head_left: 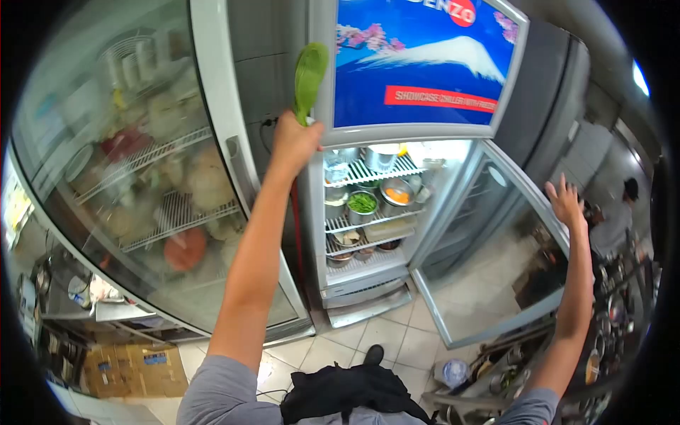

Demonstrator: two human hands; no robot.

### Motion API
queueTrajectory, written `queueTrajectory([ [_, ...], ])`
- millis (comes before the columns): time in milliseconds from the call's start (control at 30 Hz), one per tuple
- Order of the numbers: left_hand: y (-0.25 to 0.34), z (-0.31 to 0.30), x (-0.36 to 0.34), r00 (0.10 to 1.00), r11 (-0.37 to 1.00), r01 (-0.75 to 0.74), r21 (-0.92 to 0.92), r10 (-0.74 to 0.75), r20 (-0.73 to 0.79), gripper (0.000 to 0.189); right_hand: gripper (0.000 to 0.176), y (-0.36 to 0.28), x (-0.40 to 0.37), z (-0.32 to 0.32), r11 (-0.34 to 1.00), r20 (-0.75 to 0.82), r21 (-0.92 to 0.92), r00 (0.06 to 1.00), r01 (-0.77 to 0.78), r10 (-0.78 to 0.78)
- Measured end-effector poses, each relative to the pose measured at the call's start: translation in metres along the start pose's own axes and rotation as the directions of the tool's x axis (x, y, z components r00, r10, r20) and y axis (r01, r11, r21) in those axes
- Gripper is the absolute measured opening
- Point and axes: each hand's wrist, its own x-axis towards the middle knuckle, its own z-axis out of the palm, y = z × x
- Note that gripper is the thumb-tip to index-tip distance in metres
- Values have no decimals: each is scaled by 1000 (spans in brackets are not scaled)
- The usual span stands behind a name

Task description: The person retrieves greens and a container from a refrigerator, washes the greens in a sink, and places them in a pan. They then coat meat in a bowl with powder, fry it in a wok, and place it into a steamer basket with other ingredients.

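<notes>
My left hand [294,142] is raised and closed on the stem of a green leaf [309,76], held up in front of the chiller's left edge. My right hand [565,201] has its fingers spread and rests on the top edge of the open glass door [489,269] of the display chiller [382,212]. Inside, wire shelves carry metal bowls, one with green vegetables [363,203] and one with orange food [397,195].
A second glass-door fridge [142,184] full of food stands closed at the left. Another person [615,223] stands at the far right by a counter with pots. Flattened cardboard boxes [134,368] lie at the lower left on the tiled floor.
</notes>
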Motion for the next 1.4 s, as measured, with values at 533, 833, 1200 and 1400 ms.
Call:
queueTrajectory([
  [533,17,47,-219,261,880,434,-191,80,962,64,75,-26,-189,-123,-114,-490,863,870,492,45],
  [833,-56,24,-219,921,918,-153,-366,267,284,30,62,49,-143,-92,601,-621,770,462,214,632],
  [1200,-97,83,-122,943,949,22,314,-124,310,31,42,-248,131,-59,110,-694,695,703,711,-155],
  [1400,63,207,83,695,693,-708,137,649,310,18,50,-314,287,-50,459,-781,430,575,778,-243],
])
